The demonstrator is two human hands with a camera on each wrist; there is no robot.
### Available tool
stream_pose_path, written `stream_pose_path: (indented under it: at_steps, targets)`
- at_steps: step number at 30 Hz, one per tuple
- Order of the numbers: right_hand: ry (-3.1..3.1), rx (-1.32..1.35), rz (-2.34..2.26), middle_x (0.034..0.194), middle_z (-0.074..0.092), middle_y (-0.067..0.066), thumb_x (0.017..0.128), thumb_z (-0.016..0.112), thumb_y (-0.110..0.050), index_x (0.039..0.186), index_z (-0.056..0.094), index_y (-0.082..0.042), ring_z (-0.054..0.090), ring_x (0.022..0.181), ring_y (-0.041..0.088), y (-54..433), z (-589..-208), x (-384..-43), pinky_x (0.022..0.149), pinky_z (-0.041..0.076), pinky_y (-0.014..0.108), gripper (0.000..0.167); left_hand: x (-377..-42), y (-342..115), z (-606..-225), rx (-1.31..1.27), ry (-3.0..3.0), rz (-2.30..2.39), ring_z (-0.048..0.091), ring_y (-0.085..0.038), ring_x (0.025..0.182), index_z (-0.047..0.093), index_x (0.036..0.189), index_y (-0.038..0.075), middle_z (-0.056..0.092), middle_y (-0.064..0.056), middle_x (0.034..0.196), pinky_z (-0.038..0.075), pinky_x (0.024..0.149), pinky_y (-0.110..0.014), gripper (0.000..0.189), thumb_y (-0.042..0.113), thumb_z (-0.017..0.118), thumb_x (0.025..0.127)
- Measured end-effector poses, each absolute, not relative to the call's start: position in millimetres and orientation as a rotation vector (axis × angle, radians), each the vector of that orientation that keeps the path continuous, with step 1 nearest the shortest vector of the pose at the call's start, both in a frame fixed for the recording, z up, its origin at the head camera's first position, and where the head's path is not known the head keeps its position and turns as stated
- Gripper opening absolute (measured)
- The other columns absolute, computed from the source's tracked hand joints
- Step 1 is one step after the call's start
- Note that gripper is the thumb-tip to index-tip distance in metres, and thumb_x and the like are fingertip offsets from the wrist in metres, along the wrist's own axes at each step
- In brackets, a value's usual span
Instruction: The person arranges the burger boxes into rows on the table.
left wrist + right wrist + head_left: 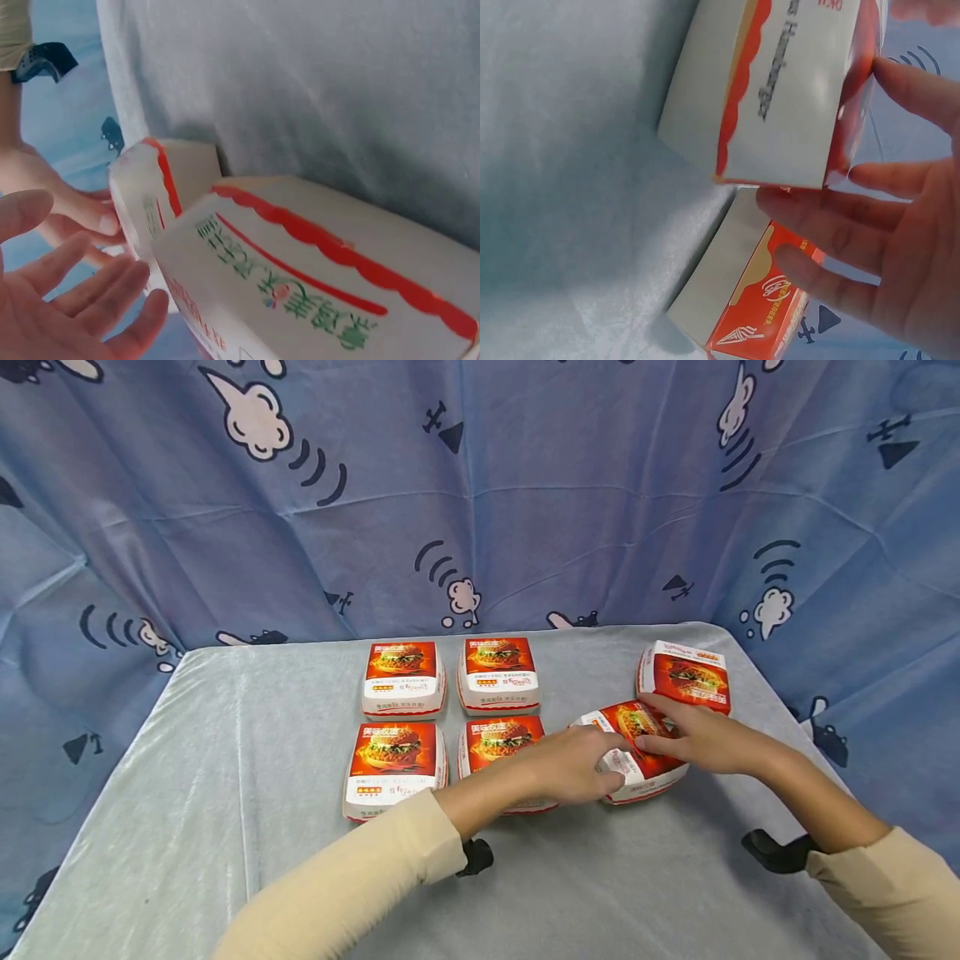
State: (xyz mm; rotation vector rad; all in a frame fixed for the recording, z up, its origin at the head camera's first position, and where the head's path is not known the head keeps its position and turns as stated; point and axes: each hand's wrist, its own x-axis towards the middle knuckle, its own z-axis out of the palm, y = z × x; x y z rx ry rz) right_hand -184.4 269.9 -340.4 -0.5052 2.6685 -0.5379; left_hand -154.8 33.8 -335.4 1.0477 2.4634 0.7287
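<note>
A burger box [637, 743] with a red burger picture on its lid lies turned askew between my hands. My left hand [577, 764] is at its left side, fingers loosely spread; in the left wrist view the fingers [97, 300] hover beside the lid. My right hand [708, 739] touches the box at its right, with straight, spread fingers [832, 232] around one corner in the right wrist view. Behind the right hand sits another burger box [690, 677], also turned. My left forearm partly hides a front burger box [502, 739].
Further burger boxes stand to the left: one at the front [393, 764], one behind it [403, 677] and one at the back middle [498, 672]. All rest on a grey cloth-covered table [195, 793]. A blue patterned curtain [525, 485] hangs behind it.
</note>
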Motion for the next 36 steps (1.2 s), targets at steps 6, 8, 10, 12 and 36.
stream_pose_path:
  at_steps: [6,8,10,12,36]
  targets:
    - [2.604,-0.583,-0.672,0.133,0.053,0.023,0.095,0.067,-0.034,0.149,0.037,0.001,0.053,0.113,0.035,270.7,-340.7,-184.4,0.086,0.053,0.052,0.071,-160.7,29.8,-337.9,1.005,2.562,0.632,0.05,-0.009,0.127,0.053,0.145,0.014,0.055,0.005,0.142,0.04,0.106,-0.026,0.049,0.025,0.058,0.098]
    - [2.589,-0.616,-0.707,0.135,0.053,0.022,0.095,0.067,-0.03,0.149,0.039,0.001,0.052,0.114,0.034,271.1,-341.3,-184.4,0.087,0.052,0.052,0.068,-161.7,28.9,-339.4,1.0,2.581,0.583,0.049,-0.009,0.129,0.052,0.146,0.015,0.053,0.004,0.144,0.04,0.107,-0.028,0.05,0.026,0.059,0.098]
    - [2.579,-0.635,-0.716,0.138,0.051,0.023,0.096,0.067,-0.029,0.149,0.039,0.001,0.052,0.116,0.034,271.3,-342.0,-184.7,0.089,0.052,0.053,0.067,-162.3,28.7,-341.0,1.003,2.588,0.551,0.05,-0.009,0.126,0.052,0.146,0.017,0.054,0.005,0.144,0.041,0.106,-0.03,0.05,0.028,0.059,0.098]
    - [2.577,-0.65,-0.718,0.139,0.051,0.023,0.096,0.066,-0.028,0.149,0.04,0.0,0.052,0.116,0.034,271.3,-342.5,-184.8,0.09,0.051,0.055,0.066,-162.4,28.9,-342.0,1.013,2.591,0.527,0.052,-0.008,0.121,0.054,0.145,0.018,0.055,0.007,0.142,0.043,0.103,-0.03,0.049,0.028,0.06,0.098]
    - [2.725,-0.557,-0.473,0.13,0.057,0.023,0.093,0.067,-0.043,0.145,0.043,0.002,0.058,0.104,0.033,270.1,-336.9,-183.8,0.086,0.051,0.06,0.073,-159.5,29.4,-341.3,1.063,2.457,0.688,0.053,-0.005,0.099,0.058,0.14,0.015,0.061,0.007,0.132,0.044,0.087,-0.019,0.043,0.025,0.06,0.098]
